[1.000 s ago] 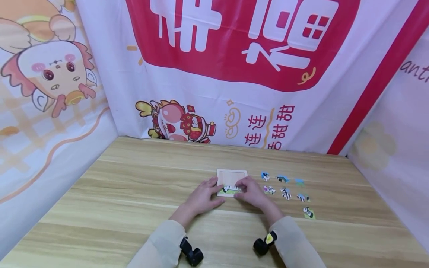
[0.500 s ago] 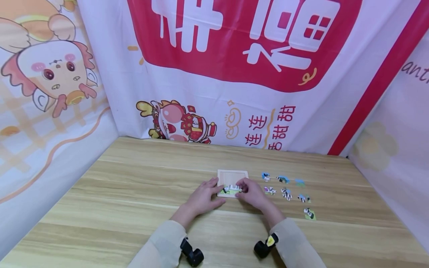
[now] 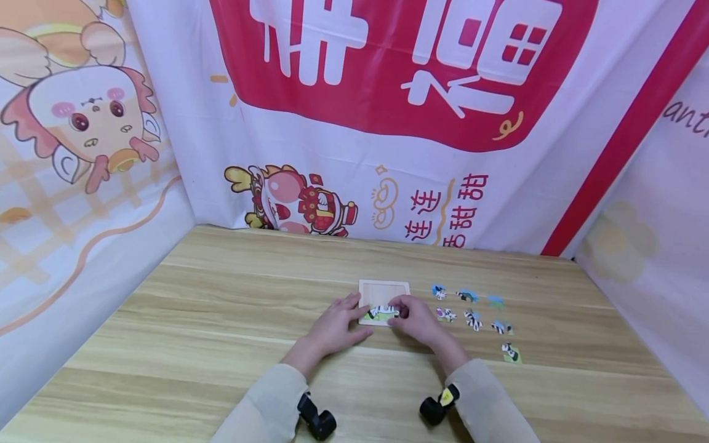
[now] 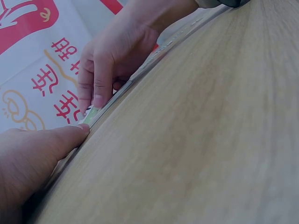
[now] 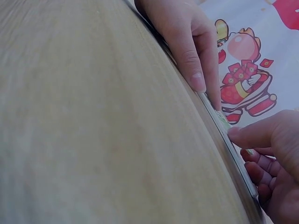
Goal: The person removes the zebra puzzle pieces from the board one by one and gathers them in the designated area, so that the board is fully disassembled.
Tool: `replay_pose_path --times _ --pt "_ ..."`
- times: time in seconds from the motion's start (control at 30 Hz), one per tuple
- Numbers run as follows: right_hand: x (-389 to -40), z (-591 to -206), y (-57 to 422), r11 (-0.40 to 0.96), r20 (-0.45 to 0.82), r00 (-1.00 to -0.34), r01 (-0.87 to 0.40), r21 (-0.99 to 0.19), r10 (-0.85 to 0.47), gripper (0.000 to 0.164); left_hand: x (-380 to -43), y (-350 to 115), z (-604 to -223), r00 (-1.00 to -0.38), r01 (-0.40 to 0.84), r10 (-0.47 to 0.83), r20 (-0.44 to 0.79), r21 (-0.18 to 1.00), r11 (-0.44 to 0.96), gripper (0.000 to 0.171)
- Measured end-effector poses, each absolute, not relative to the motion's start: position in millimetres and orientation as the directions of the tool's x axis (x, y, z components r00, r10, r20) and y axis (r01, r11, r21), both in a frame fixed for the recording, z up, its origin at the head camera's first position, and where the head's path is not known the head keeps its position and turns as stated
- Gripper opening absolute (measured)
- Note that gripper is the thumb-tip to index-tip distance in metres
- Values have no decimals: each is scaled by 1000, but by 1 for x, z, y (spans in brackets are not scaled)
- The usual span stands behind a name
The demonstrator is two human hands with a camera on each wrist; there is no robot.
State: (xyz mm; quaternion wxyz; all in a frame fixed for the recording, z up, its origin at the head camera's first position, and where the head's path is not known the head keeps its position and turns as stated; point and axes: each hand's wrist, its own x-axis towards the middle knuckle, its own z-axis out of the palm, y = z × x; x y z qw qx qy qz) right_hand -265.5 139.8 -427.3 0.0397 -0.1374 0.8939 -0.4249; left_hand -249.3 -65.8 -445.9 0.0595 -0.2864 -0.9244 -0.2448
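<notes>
A small wooden puzzle tray (image 3: 383, 282) lies on the table, with green, black and white puzzle pieces (image 3: 379, 314) along its near side. My left hand (image 3: 331, 326) rests at the tray's left edge, fingers extended, its thumb and index fingertip by the near corner. At the tray's lower right my right hand (image 3: 418, 319) pinches a puzzle piece between thumb and curled fingers, which hide most of it. In the right wrist view the right thumb (image 5: 243, 136) touches the tray's near edge; in the left wrist view both hands meet the tray close together.
Loose puzzle pieces lie in rows right of the tray, among them a blue one (image 3: 467, 296), a zebra-striped one (image 3: 473, 320) and a green panda one (image 3: 511, 352). Printed cloth (image 3: 388, 184) stands behind the wooden table (image 3: 221, 289). Each forearm bears a black wrist camera (image 3: 318, 418).
The right fingertips shift slightly at the tray's lower right, and the white part of the pieces there shows a little differently. The left hand stays where it was.
</notes>
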Motion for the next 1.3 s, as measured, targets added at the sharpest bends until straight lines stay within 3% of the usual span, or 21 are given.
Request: replay_pose_path --times 0.57,0.77,1.3 --pt "-268 -427 140 650 76 -957 -248 -719 -281 27 -250 -66 -446 -836 547 494 239 432 717 55" --pt "-267 -419 146 596 117 -948 -279 -753 -296 26 -250 -65 -446 -832 554 498 246 420 718 55" --pt "-236 -379 217 575 119 -938 -297 -762 -327 28 -250 -65 -446 -831 556 500 245 424 715 55"
